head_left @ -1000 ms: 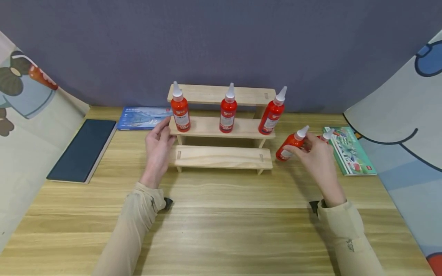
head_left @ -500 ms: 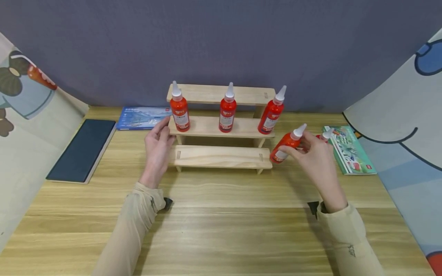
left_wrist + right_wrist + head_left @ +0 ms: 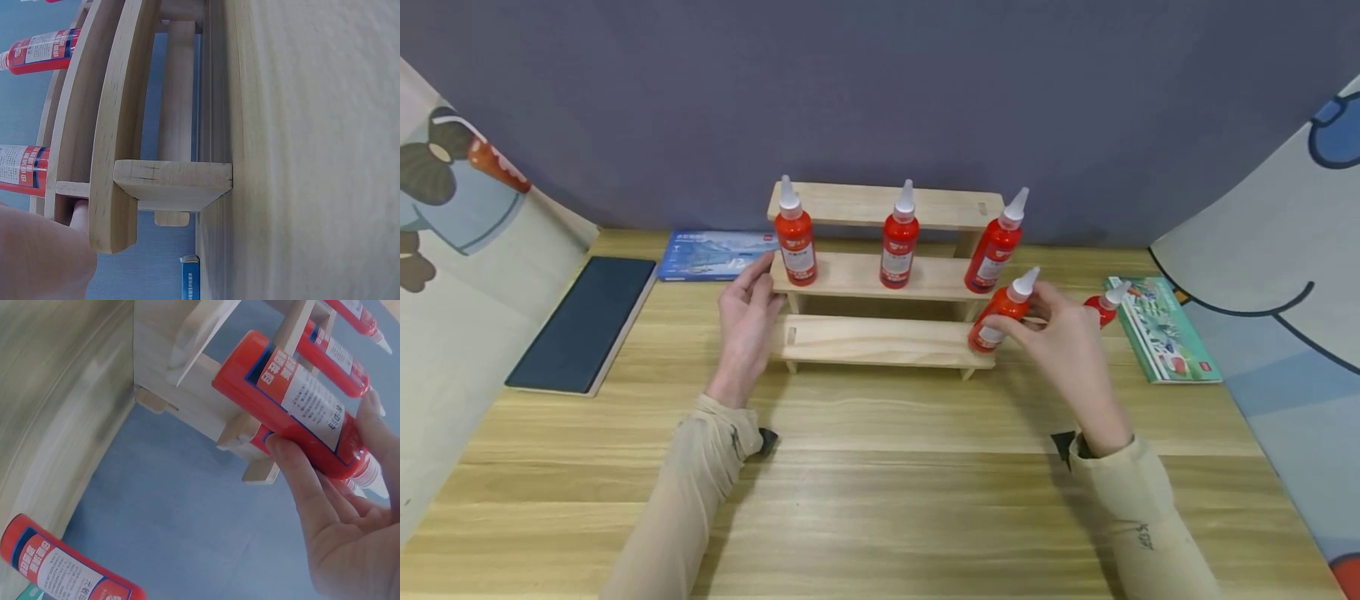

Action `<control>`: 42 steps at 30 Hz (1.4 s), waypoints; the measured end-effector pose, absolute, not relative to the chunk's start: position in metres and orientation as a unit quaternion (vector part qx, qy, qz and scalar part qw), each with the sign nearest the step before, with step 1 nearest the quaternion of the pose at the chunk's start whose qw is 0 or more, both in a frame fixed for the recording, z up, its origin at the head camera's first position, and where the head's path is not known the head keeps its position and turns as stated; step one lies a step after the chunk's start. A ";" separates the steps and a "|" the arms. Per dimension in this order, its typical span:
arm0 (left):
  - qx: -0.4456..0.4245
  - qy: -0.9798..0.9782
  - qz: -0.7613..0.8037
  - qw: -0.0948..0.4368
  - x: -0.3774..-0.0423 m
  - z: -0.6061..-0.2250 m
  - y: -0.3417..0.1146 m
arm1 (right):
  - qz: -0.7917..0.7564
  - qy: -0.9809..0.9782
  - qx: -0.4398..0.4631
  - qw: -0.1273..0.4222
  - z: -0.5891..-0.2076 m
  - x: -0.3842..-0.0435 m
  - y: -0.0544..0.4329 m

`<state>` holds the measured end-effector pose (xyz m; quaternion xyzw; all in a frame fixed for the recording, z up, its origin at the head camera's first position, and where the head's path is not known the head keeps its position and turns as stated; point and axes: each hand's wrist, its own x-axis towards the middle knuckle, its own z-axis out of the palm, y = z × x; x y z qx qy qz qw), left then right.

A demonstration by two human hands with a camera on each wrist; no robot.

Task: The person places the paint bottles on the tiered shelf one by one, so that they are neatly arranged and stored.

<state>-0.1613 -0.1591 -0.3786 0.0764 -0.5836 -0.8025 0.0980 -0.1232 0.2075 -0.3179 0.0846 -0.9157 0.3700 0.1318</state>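
A three-step wooden display stand (image 3: 880, 340) stands near the back wall. My left hand (image 3: 745, 321) grips the left end of its middle step, a finger showing between the steps in the left wrist view. With thumb and fingers, my right hand (image 3: 1067, 354) pinches a red squeeze bottle (image 3: 294, 403) with a white nozzle, tilted over the right end of the bottom step. Along the middle step stand three like bottles: a left one (image 3: 796, 250), a centre one (image 3: 898, 250) and a right one (image 3: 994, 254). Another red bottle (image 3: 1101, 310) is on the table, partly hidden behind my right hand.
Behind the stand's left end lies a blue box (image 3: 715, 255). A dark notebook (image 3: 583, 325) rests on the table (image 3: 880, 500) at the left. At the right is a green illustrated book (image 3: 1165, 329). Printed side panels and a grey-blue back wall (image 3: 880, 92) enclose the table.
My right hand has carried the pinched bottle leftward from the table beside the stand to over the bottom step's right end. The left hand keeps its place on the stand.
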 end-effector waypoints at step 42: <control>0.072 -0.591 -0.797 0.101 -0.161 -0.378 -0.159 | 0.334 -0.919 0.124 0.168 -0.334 -0.123 0.196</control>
